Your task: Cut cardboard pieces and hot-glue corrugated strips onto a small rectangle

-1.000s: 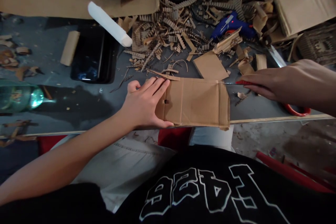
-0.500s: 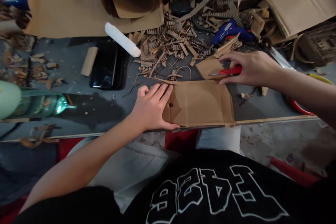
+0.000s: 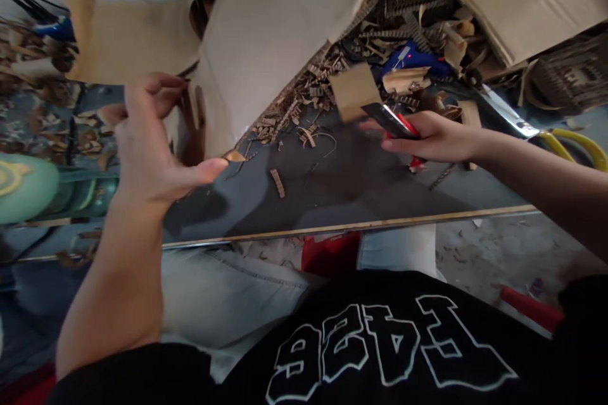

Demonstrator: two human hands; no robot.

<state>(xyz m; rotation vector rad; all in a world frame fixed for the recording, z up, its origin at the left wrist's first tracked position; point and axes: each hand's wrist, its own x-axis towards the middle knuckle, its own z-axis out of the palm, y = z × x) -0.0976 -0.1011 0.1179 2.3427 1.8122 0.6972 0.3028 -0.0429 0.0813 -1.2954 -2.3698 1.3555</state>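
My left hand [image 3: 152, 139] grips the lower left edge of a large cardboard sheet [image 3: 275, 31], thumb on the near side. The sheet is raised and tilted above the table, hiding part of the scraps and the cardboard roll. My right hand [image 3: 427, 136] is closed on a red utility knife [image 3: 401, 126], whose wide metal part points up and left. Just beyond its fingertips is a small square cardboard piece [image 3: 354, 92], blurred; whether the fingers touch it I cannot tell.
Scissors [image 3: 517, 120] with yellow handles lie right of my right hand. Behind it sits a blue glue gun [image 3: 415, 60] among cardboard scraps. A green bottle [image 3: 85, 193] lies at the left. A flat cardboard piece [image 3: 536, 6] rests at the back right.
My left hand has moved left and up, and the cardboard it pressed on the table is now lifted. My right hand has shifted slightly down, turning the knife. The small square piece has moved left.
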